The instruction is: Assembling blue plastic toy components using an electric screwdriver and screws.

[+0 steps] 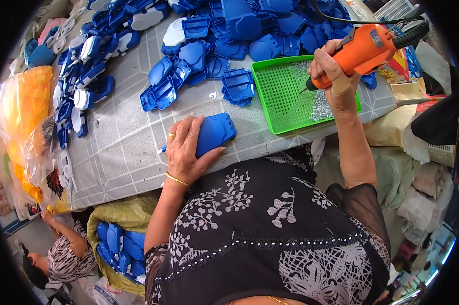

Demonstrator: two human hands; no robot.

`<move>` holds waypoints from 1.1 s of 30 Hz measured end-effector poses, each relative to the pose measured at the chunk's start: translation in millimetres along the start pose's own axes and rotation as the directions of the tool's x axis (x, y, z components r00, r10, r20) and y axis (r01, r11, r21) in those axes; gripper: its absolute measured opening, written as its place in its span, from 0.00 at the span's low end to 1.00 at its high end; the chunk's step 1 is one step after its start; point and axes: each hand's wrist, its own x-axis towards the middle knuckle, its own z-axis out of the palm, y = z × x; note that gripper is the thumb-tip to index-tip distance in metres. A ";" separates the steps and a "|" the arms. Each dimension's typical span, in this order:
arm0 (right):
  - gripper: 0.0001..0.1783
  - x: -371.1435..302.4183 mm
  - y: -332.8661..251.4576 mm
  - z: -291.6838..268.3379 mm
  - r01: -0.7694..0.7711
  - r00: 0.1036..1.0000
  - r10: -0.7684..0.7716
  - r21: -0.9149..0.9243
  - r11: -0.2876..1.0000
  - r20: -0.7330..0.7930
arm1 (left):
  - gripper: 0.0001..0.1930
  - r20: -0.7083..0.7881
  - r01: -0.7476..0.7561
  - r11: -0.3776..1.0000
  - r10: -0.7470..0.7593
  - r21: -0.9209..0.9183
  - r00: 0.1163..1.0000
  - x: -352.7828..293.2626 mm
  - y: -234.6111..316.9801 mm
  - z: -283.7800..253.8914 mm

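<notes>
My left hand [182, 147] lies over a blue plastic casing [216, 133] near the table's front edge, with its fingers on top and the thumb along the near side. In my right hand [332, 71] is an orange electric screwdriver [364, 48], gripped round its body. Its thin bit points down and to the left, above a green perforated tray [271, 119]. Small silvery screws [321, 107] lie heaped on the right side of that tray. Just left of the tray sits an open blue casing half [238, 85].
Piles of blue casing parts [239, 23] cover the far side of the table [125, 157]. Blue-and-white assembled pieces [82, 99] are heaped at the left. Below the edge, a sack [100, 213] holds blue casings. Another person [69, 249] is at the lower left.
</notes>
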 end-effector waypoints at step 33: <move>0.12 -16.9 -26.2 104.1 -0.285 0.865 0.076 0.361 0.888 0.495 | 0.39 -0.077 -0.044 0.999 0.042 -0.023 0.996 0.3 -4.0 2.3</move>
